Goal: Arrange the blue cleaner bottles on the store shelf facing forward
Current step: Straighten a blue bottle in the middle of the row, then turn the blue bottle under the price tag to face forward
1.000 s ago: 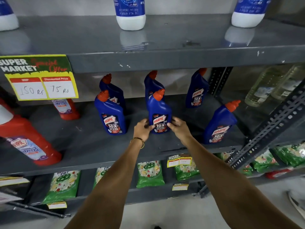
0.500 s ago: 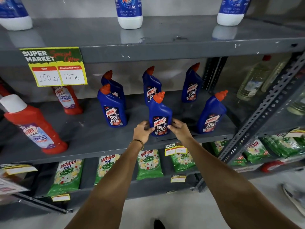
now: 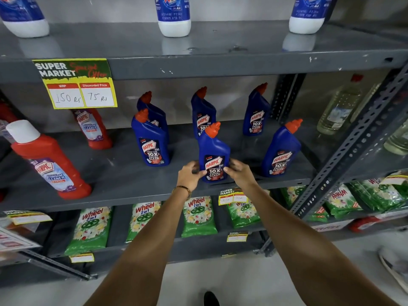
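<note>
Several blue cleaner bottles with orange caps stand on the grey middle shelf [image 3: 123,177]. The front middle bottle [image 3: 213,149] stands upright near the shelf's front edge, label facing me. My left hand [image 3: 189,176] grips its lower left side and my right hand [image 3: 238,173] grips its lower right side. Another front bottle [image 3: 150,140] stands to the left with one partly hidden right behind it [image 3: 154,111]. A front right bottle [image 3: 281,149] leans its label toward me. Two more stand at the back, one [image 3: 202,111] behind the held bottle and one [image 3: 256,111] to its right.
Red bathroom cleaner bottles [image 3: 50,164] stand at the left of the same shelf. A price sign [image 3: 75,82] hangs from the upper shelf, which carries white-and-blue bottles [image 3: 174,16]. Green detergent packs [image 3: 198,217] fill the lower shelf. A perforated metal upright [image 3: 353,149] and clear bottles [image 3: 340,109] are at right.
The view has drifted up and left across the shelf. Both hands have stayed on the front middle blue bottle, which sits a little nearer the shelf's front edge.
</note>
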Available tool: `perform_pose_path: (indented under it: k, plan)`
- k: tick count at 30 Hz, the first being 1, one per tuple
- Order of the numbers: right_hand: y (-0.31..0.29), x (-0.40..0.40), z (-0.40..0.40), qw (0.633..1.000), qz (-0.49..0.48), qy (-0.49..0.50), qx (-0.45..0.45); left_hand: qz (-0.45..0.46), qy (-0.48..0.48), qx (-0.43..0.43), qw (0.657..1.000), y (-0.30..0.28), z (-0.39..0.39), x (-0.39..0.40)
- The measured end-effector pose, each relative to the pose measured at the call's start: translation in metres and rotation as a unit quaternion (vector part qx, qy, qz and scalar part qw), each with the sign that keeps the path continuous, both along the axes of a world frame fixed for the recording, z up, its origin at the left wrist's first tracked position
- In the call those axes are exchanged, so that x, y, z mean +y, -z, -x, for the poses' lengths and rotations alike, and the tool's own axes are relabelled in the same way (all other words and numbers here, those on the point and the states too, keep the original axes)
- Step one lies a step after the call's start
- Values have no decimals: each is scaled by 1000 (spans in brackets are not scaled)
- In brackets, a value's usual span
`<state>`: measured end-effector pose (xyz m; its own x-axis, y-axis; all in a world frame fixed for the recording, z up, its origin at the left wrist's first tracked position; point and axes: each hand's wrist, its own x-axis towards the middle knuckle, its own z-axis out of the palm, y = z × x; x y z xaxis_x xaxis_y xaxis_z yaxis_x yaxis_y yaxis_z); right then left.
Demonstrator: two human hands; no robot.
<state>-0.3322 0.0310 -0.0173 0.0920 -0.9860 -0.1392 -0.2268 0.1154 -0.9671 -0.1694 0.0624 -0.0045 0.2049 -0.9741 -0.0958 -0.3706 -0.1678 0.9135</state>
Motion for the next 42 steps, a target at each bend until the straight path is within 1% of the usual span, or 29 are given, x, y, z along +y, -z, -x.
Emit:
perform_pose_path:
  k: [8,18,20,22,25,27,31,33,36,40,42]
  plan:
    - [-7,5,2,1000,1,-3,-8,-9,0,6,1000,-1,0,4]
    - [-9,0,2,999,-45,16,-10,-23,30,11,999,-5,-8,2]
    - [-6,1,0,998,-48,49,-1,-25,34,11,999,-4,-13,4]
    - [-2,7,-5,992,-58,108,13,-33,28,17,999,-1,-22,8]
    - [6,21,-20,982,-55,171,63,-42,21,32,998,3,-45,22]
    - [9,37,-36,972,-52,214,84,-45,21,22,999,3,-67,33]
    - [13,66,-72,958,-56,255,119,-45,5,5,999,0,-107,49]
    - [13,76,-93,959,-52,249,125,-43,-5,4,999,-1,-128,54]
    - [12,82,-125,971,-67,200,115,-43,-19,0,999,-2,-154,57]
    - [2,71,-162,983,-78,137,95,-42,-33,17,998,-5,-178,52]
    - [-1,61,-176,986,-80,120,85,-36,-44,23,998,-7,-187,47]
